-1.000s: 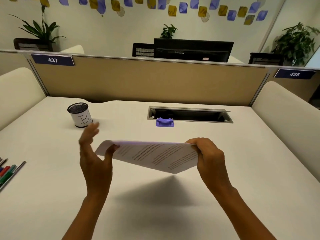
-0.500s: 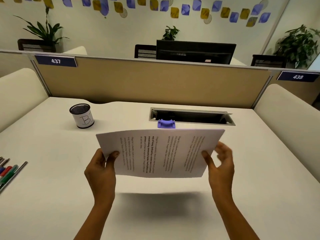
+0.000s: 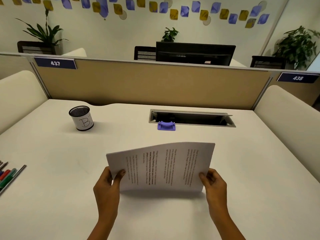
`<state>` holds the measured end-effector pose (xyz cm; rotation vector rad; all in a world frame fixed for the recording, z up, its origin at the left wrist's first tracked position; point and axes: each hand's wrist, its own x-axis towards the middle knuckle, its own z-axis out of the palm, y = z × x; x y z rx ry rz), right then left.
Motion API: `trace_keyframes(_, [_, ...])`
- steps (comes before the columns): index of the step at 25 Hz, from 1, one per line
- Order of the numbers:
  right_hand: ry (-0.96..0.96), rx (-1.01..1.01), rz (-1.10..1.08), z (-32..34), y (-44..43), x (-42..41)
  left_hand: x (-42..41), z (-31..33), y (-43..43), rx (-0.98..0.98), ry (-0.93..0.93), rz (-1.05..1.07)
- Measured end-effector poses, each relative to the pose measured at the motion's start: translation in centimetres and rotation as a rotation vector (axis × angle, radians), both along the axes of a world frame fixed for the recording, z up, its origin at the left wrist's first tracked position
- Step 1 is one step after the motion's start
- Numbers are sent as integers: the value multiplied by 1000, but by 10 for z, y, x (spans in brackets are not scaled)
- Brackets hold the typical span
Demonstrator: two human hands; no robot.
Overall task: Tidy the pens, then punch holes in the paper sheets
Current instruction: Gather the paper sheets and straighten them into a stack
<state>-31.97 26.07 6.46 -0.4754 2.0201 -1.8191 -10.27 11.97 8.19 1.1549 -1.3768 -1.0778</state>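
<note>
I hold a stack of printed paper sheets (image 3: 161, 167) upright over the middle of the white desk, its lower edge near the desktop. My left hand (image 3: 108, 185) grips the lower left corner with the thumb on the front. My right hand (image 3: 213, 182) grips the lower right edge. A small purple hole punch (image 3: 166, 125) sits farther back, beside the cable slot. A black mesh pen cup (image 3: 81, 118) with a white label marked "B" stands at the back left. Several pens (image 3: 7, 175) lie at the left edge of the desk.
The metal cable slot (image 3: 191, 118) is open in the white desk (image 3: 52, 196) behind the punch. A tan partition (image 3: 152, 85) closes the back, and cream side panels flank the desk left and right.
The sheets went from lying nearly flat between my hands to standing upright facing me. Both hands shifted down to the lower corners and closed on them.
</note>
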Motion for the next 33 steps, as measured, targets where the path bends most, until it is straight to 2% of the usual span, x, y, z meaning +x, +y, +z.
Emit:
trace_keyframes(5, [42,8,-11,1,-1,-1,2,-3,1,1,18,22])
trace_keyframes(18, [-13,45,-13,-14,-7,0,5,-17,6,74,32,33])
trace_keyframes(24, [122,92,-121,-9,-12,1,2,-10,2,123,77,85])
trace_keyframes(28, [-41,127,-139,-3,-22,17,-6,0,2,197,188,131])
trace_keyframes(33, [-303,-101,129,15,-34,42,-28,-3,11,459,410,151])
